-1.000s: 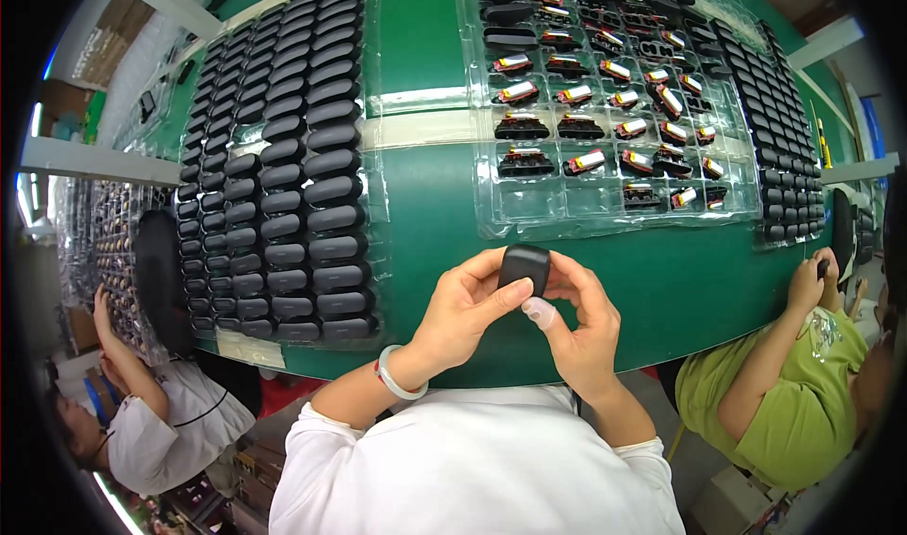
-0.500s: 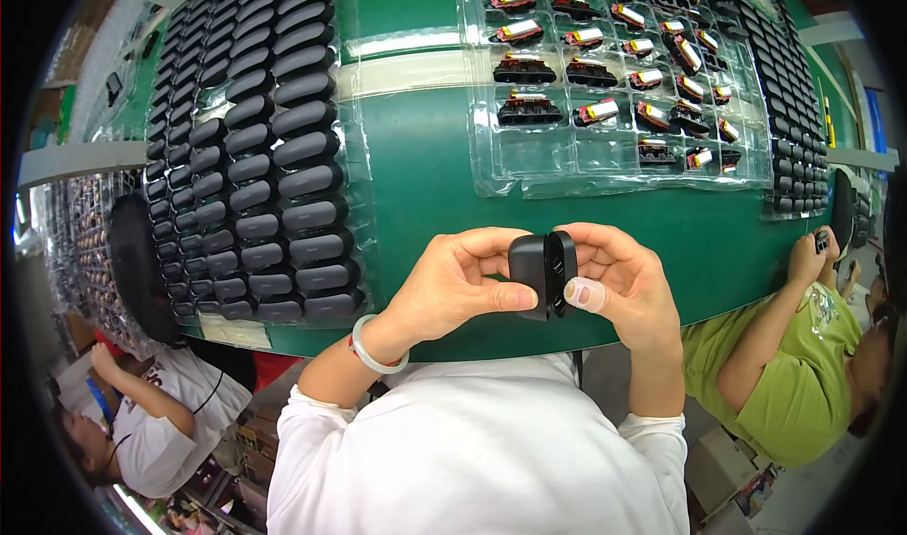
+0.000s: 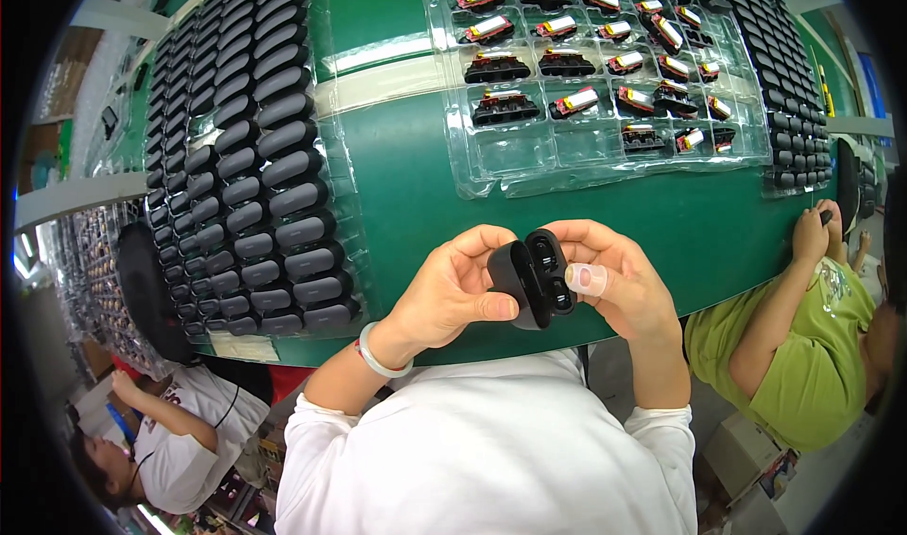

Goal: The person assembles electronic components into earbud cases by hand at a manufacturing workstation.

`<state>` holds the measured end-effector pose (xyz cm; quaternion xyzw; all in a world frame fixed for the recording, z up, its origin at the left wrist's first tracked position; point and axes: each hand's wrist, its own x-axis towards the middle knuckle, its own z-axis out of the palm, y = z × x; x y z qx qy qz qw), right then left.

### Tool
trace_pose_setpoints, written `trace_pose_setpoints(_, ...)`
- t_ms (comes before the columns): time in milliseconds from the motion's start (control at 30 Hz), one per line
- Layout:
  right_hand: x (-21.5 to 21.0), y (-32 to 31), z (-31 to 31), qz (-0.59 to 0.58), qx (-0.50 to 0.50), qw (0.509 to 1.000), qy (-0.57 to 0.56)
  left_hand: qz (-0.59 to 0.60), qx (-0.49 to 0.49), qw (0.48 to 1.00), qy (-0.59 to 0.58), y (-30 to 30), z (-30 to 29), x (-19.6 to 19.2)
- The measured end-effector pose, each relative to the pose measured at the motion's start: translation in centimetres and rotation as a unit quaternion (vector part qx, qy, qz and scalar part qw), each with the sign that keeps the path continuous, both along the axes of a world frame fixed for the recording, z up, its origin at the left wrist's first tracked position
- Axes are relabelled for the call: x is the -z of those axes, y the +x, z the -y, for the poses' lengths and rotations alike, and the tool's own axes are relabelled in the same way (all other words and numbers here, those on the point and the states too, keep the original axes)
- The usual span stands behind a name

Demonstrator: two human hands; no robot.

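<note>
Between my two hands, just over the near table edge, is a black earbud charging case [image 3: 515, 282]. My left hand [image 3: 453, 289] grips its smooth rounded half, thumb on the near side and fingers behind. The other part, with two rounded earbud hollows [image 3: 552, 269], is pinched in my right hand [image 3: 614, 280], whose thumb wears a clear finger cover [image 3: 586, 278]. The two parts sit at an angle with a gap between them; whether they are joined is hidden. A pale bangle [image 3: 378, 354] circles my left wrist.
Left of my hands, rows of closed black cases [image 3: 307, 228] fill trays. Ahead lies a clear plastic tray [image 3: 529, 152] with black inserts carrying white-and-red parts [image 3: 576, 102]. More black cases [image 3: 794, 119] stand far right. Co-workers sit at left [image 3: 194, 422] and right [image 3: 803, 356] of the green table [image 3: 406, 157].
The case has tilted and its two parts have turned apart, so the earbud hollows now face up into view. My hands have shifted slightly left; the whole view has moved a little.
</note>
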<state>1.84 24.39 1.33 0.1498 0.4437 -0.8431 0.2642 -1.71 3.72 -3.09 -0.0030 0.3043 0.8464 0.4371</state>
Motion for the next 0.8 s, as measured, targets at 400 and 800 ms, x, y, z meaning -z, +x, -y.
trace_pose_setpoints(400, -1.8, 2.4, 3.6, -0.499, 0.044, 0.628, 0.595, 0.000, -0.076, 0.997, 0.015, 0.6, -0.7, 0.2)
trace_pose_setpoints(800, -2.0, 1.8, 4.0, -0.500, 0.007, 0.570, 0.653, 0.001, -0.046, 0.999, 0.018, 1.1, -1.0, -0.1)
